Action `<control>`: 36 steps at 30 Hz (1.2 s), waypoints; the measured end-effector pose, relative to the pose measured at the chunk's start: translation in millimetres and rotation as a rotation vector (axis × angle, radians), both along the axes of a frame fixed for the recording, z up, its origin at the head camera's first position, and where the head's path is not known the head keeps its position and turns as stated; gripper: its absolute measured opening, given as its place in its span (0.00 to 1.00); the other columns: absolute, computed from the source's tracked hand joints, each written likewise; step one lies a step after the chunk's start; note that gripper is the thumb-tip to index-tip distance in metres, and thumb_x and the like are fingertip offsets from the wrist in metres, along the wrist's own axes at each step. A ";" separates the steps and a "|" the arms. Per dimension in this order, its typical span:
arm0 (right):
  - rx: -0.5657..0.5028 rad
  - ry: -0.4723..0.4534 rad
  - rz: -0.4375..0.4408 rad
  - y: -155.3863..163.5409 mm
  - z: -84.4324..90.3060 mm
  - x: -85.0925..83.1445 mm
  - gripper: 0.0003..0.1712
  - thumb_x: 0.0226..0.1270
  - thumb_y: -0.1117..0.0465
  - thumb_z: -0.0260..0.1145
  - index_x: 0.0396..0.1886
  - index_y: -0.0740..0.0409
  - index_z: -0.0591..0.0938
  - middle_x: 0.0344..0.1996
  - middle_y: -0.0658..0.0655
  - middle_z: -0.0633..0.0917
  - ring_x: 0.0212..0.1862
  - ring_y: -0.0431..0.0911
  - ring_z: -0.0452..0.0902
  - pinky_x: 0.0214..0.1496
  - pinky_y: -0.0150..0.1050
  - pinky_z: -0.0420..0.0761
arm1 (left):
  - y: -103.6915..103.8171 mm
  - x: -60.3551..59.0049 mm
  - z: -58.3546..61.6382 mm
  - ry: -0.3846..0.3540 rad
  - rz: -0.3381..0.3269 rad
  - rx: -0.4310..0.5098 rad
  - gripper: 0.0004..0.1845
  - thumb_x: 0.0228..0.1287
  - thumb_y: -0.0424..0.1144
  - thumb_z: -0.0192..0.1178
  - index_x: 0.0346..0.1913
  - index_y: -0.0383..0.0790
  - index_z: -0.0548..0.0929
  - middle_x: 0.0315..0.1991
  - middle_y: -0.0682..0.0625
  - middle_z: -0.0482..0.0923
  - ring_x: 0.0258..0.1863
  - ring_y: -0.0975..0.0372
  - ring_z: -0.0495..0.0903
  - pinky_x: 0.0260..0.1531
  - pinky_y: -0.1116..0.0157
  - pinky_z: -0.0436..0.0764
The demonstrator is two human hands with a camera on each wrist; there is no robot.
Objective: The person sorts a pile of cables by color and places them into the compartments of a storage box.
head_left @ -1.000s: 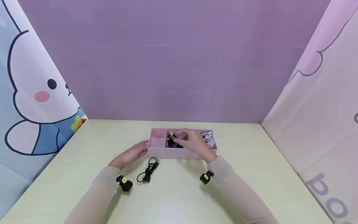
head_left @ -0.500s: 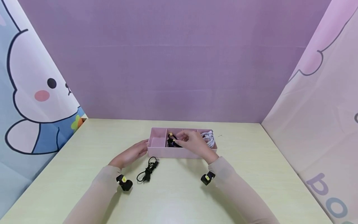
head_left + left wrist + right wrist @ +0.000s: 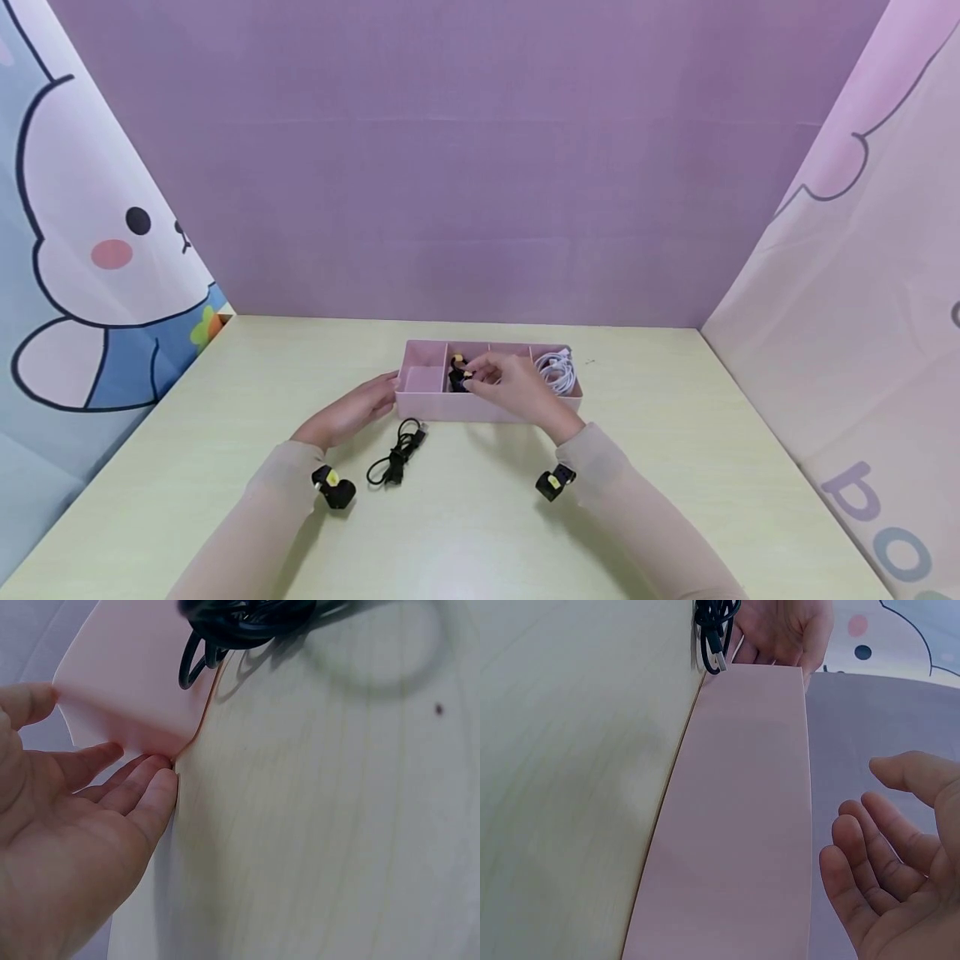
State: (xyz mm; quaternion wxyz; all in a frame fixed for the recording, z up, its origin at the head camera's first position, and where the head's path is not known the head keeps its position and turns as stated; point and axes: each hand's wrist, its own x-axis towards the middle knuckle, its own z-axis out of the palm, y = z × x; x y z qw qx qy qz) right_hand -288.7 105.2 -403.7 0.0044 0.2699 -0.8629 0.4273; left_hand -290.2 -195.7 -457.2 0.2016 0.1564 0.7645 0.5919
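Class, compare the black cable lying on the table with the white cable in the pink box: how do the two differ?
The black cable lies on the bare table, in front of the pink box; the white cable sits inside the box's right-end compartment. The black cable is dark with a plug end showing; the white cable is pale, its ends unclear. The black cable lies nearer the left hand, the white nearer the right hand. Both are coiled into small bundles.

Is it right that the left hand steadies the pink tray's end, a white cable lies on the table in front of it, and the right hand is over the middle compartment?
Not quite: the cable on the table is black, as the head view shows. The white one lies inside the tray.
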 end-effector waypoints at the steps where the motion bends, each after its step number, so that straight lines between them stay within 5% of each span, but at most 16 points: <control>1: -0.005 -0.001 0.004 -0.5 0.0 0.8 0.12 0.67 0.59 0.71 0.49 0.55 0.86 0.34 0.46 0.86 0.38 0.41 0.80 0.41 0.36 0.83 | 0.0 -0.1 -0.1 0.001 -0.001 0.001 0.33 0.85 0.49 0.33 0.79 0.31 0.44 0.78 0.36 0.48 0.76 0.46 0.51 0.75 0.54 0.55; 36: 0.097 0.013 0.231 -29.3 -18.2 17.6 0.12 0.68 0.59 0.71 0.48 0.58 0.87 0.36 0.44 0.86 0.39 0.36 0.80 0.46 0.31 0.83 | 0.3 0.4 0.5 -0.010 0.003 -0.002 0.33 0.84 0.50 0.34 0.79 0.32 0.46 0.78 0.37 0.51 0.76 0.46 0.52 0.75 0.52 0.55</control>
